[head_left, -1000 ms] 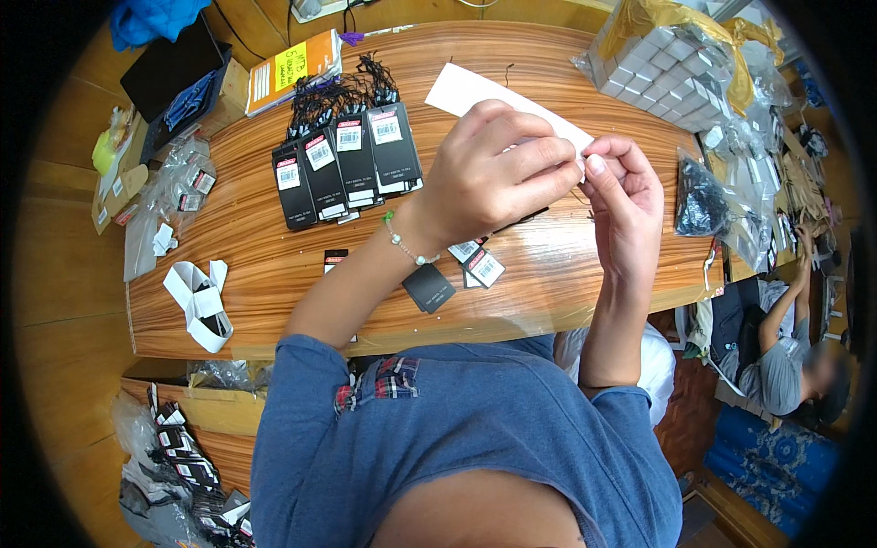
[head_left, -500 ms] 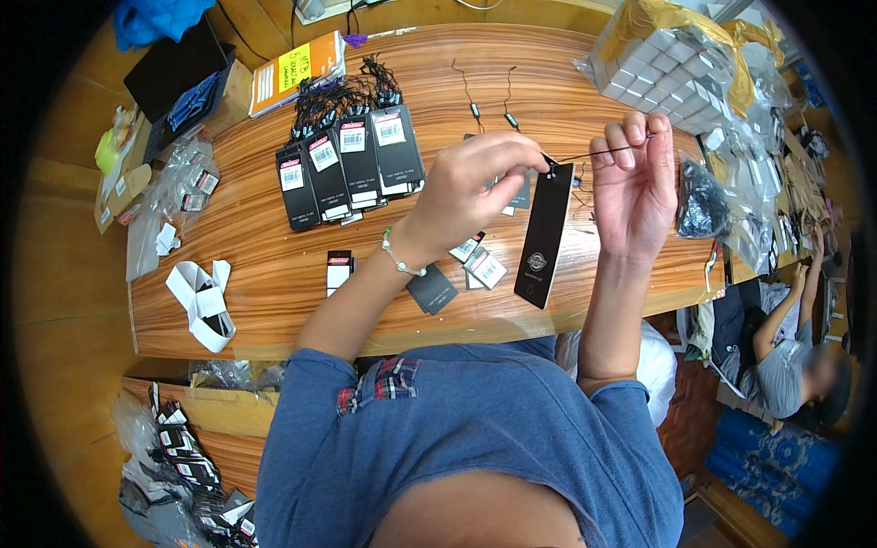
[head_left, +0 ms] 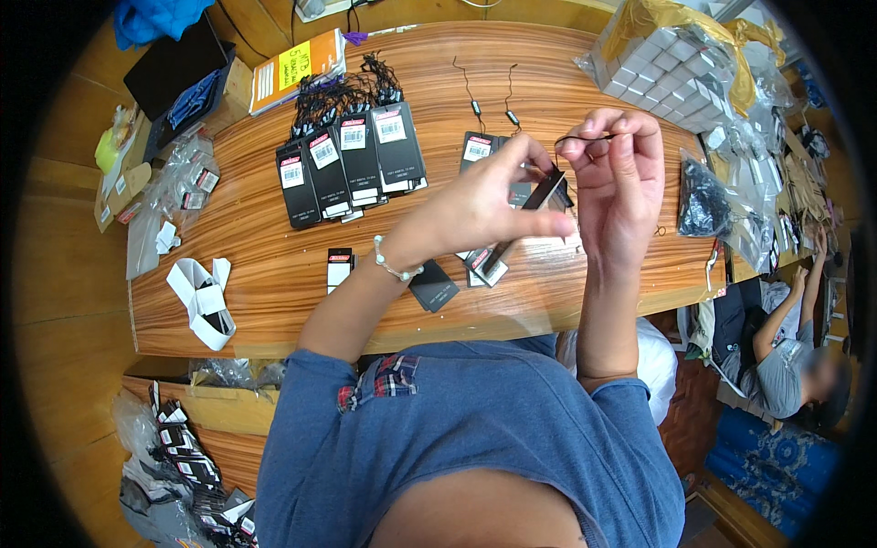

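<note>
A black hang tag (head_left: pixel 539 198) is gripped between the thumb and fingers of my left hand (head_left: pixel 484 196). It is tilted nearly edge-on. My right hand (head_left: pixel 623 187) is closed in a pinch on a thin black string (head_left: pixel 585 138), which bends over toward the tag's upper end. Under and behind my hands lie more tags, among them a black tag with a white label (head_left: pixel 478 147). Two loose black strings with small clasps, one of them a string (head_left: pixel 512 117) near my hands, lie farther back. Close to my left wrist is a dark grey card (head_left: pixel 433 288).
Several rows of black tags (head_left: pixel 352 160) with strings lie at the left, beside an orange notebook (head_left: pixel 274 87). White tape (head_left: pixel 198 304) rests near the front left. Small white boxes (head_left: pixel 653 68) and a plastic bag (head_left: pixel 702 203) stand right. Another person (head_left: pixel 776 379) works far right.
The tag has turned from facing me to nearly edge-on. My left thumb has spread out along it. My right hand has come slightly left, and the string now curves instead of running taut.
</note>
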`<state>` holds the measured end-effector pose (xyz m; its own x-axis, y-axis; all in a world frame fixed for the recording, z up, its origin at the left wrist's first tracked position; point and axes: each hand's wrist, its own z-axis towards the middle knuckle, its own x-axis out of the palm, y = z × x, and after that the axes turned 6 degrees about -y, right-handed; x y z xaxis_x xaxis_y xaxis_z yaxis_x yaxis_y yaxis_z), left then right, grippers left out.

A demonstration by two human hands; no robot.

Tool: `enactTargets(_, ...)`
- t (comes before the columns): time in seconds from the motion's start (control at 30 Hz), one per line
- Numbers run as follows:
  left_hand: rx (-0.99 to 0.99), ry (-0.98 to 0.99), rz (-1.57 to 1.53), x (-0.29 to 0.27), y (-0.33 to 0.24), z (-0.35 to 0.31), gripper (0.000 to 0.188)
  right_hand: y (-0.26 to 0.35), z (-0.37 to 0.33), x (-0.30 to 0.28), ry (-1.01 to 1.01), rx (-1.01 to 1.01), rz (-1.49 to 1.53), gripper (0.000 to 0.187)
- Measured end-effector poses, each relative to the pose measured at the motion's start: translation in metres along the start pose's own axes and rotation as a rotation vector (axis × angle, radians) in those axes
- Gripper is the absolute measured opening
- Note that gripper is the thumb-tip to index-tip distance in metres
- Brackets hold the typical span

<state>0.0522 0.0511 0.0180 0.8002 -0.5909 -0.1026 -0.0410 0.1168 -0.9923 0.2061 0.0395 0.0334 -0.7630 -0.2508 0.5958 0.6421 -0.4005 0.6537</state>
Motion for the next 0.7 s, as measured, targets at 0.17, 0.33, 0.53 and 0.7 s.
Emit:
enactTargets(0.17, 0.083, -0.004, -0.179, 0.007, 0.016, 0.005, 0.04, 0.002, 0.0, 0.002, -0.008, -0.048, -0.042, 0.007)
enactTargets(0.33, 0.056, 0.002, -0.25, -0.005, 0.012, 0.0, 0.021, 0.011, 0.005, -0.013, -0.091, -0.062, 0.006, 0.008)
enactTargets(0.53, 0.045, -0.071, -0.184, -0.015, 0.002, -0.007, 0.03, 0.014, 0.007, -0.028, -0.164, -0.047, 0.002, 0.007)
enactTargets(0.7, 0.206, -0.466, -0.011, -0.007, -0.001, -0.009, 0.009, 0.007, 0.003, -0.03, -0.162, -0.017, -0.029, 0.007)
